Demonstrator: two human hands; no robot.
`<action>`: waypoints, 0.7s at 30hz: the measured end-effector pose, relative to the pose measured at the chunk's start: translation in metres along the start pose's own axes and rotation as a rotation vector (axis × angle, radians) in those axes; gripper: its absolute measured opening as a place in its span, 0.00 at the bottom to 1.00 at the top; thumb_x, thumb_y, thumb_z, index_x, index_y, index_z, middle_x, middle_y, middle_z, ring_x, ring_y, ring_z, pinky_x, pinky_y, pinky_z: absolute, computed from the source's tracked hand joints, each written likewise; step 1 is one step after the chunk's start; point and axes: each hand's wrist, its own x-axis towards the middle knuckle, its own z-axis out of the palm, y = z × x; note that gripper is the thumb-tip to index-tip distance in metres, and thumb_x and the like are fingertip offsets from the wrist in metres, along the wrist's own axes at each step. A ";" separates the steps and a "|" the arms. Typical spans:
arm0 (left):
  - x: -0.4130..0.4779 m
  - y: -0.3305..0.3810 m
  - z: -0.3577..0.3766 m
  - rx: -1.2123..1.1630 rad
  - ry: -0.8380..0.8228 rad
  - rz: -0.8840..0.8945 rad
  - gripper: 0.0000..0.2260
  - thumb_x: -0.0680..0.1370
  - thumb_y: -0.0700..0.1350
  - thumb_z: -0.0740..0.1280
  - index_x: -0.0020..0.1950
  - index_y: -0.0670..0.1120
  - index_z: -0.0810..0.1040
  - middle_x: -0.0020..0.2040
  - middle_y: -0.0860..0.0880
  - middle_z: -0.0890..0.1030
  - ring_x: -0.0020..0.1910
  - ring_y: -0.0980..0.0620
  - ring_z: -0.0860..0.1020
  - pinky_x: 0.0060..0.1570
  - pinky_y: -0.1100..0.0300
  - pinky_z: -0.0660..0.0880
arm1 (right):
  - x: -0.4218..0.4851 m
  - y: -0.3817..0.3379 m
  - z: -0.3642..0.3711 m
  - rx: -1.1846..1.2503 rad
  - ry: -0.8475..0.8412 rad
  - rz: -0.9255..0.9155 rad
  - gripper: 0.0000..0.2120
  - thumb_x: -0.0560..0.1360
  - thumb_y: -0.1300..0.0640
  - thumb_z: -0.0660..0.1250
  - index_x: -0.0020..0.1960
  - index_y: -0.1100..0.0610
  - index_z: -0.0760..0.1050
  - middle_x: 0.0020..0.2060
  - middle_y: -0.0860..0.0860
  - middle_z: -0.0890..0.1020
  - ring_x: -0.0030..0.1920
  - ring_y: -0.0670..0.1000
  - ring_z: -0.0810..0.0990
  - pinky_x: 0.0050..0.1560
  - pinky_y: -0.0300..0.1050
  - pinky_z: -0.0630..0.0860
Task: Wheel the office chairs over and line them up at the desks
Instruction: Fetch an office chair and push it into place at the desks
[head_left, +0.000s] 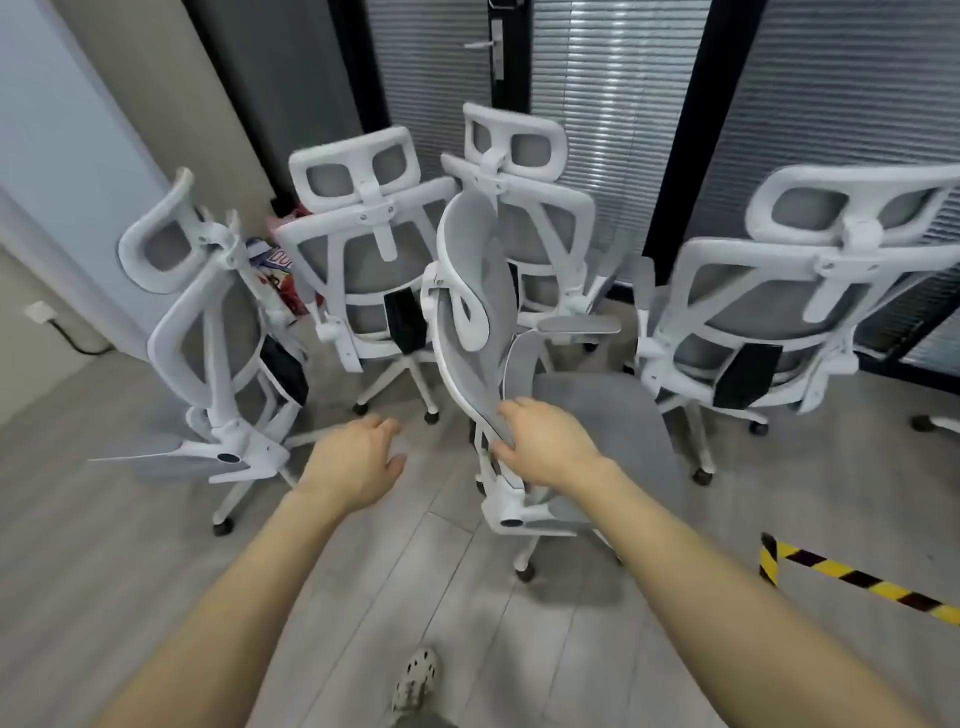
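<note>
Five white-framed, grey-mesh office chairs cluster against the blinds (623, 130) and the glass door (496, 47), and no desk shows anywhere in this view, so the lining-up is a step not yet reached. The nearest chair (472, 312) stands side-on to the person, its backrest running up and away from the hands and its grey seat (608, 415) reaching off to the right. The right hand (545, 447) has it: the fingers (511, 415) are curled closed over the lower edge of the backrest, just above the seat joint. The left hand (353, 462) hangs just to the left of that same edge, fingers loosely spread and holding nothing, with bare floor (415, 571) under it. So the right hand is the one in contact, and the left lies a short reach from the frame. The side chair (218, 338) on the far left leans at a tilt, though the blur makes it hard to say whether it is tipping or only distorted by the wide lens. Behind it a colourful bag or box (275, 270) sits in the corner; its contents cannot be made out. Yellow-black tape (852, 577) marks the floor at right.
</note>
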 end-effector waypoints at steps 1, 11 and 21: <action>0.012 -0.012 0.003 0.003 0.006 0.013 0.23 0.85 0.57 0.65 0.78 0.50 0.74 0.68 0.46 0.80 0.66 0.41 0.81 0.61 0.47 0.80 | 0.016 -0.010 0.003 0.011 0.002 -0.005 0.21 0.85 0.45 0.66 0.72 0.57 0.74 0.63 0.55 0.81 0.62 0.62 0.82 0.59 0.57 0.81; 0.203 -0.142 -0.004 0.086 -0.074 0.298 0.24 0.84 0.59 0.65 0.77 0.50 0.73 0.69 0.47 0.80 0.65 0.42 0.82 0.61 0.48 0.81 | 0.164 -0.089 0.073 0.021 0.169 0.519 0.30 0.84 0.41 0.70 0.74 0.61 0.68 0.62 0.57 0.80 0.60 0.58 0.83 0.52 0.50 0.77; 0.284 -0.186 -0.010 -0.085 -0.090 0.564 0.47 0.76 0.77 0.68 0.87 0.52 0.61 0.81 0.47 0.71 0.79 0.43 0.72 0.74 0.44 0.76 | 0.156 -0.090 0.099 0.093 0.245 0.857 0.14 0.84 0.51 0.69 0.62 0.60 0.74 0.50 0.58 0.85 0.51 0.64 0.84 0.44 0.55 0.74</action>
